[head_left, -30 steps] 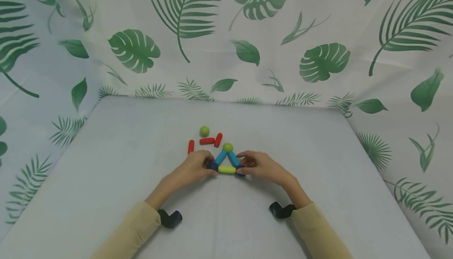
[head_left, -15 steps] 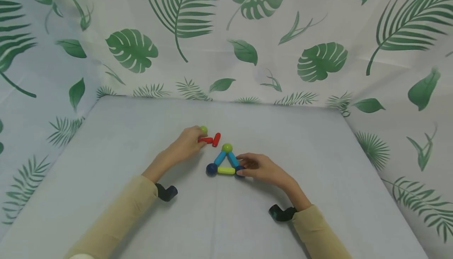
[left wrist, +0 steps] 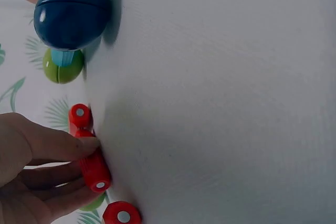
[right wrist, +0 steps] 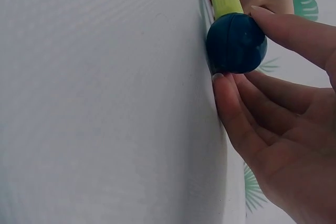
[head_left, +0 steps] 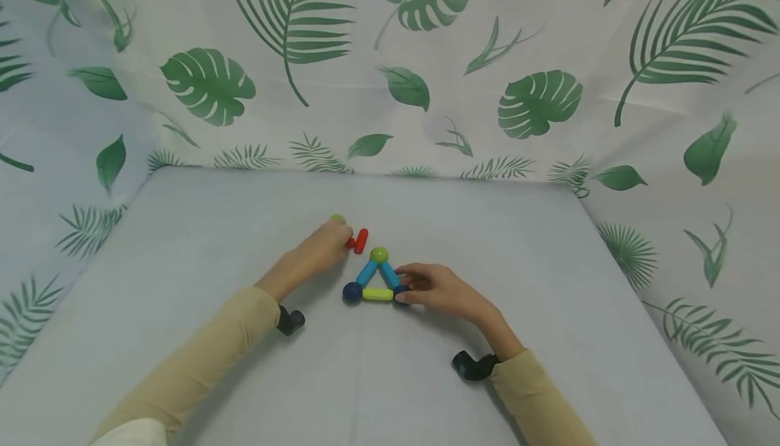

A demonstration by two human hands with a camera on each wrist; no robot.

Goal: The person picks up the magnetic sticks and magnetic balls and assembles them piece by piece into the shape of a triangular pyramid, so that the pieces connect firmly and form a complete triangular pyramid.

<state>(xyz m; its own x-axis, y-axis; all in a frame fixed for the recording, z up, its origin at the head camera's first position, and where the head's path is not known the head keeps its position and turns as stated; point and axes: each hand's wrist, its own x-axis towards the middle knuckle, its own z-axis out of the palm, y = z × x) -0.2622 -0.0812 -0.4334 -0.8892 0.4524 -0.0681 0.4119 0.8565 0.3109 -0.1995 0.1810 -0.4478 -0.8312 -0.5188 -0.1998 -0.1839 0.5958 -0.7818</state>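
In the head view, a triangle lies flat on the white table (head_left: 402, 385): one glossy lime-green ball (head_left: 379, 255), two dark blue balls, and two bright blue rods (head_left: 367, 273) with a yellow-green rod (head_left: 378, 294) between them. The right hand (head_left: 439, 287) is at its right corner; the left hand (head_left: 332, 239) is beyond the triangle to the left, its grip mostly hidden.

In the left wrist view, that hand pinches a smooth red plastic-looking rod with metal-looking end discs (left wrist: 95, 171) between thumb and fingers. It looks light, stiff, a little slippery and hardly fragile; mid-length seems the best hold, leaving both ends free.

In the right wrist view, thumb and fingertips, slightly parted, pinch a glossy dark blue ball (right wrist: 236, 43); being round, it would probably roll if unsteadied
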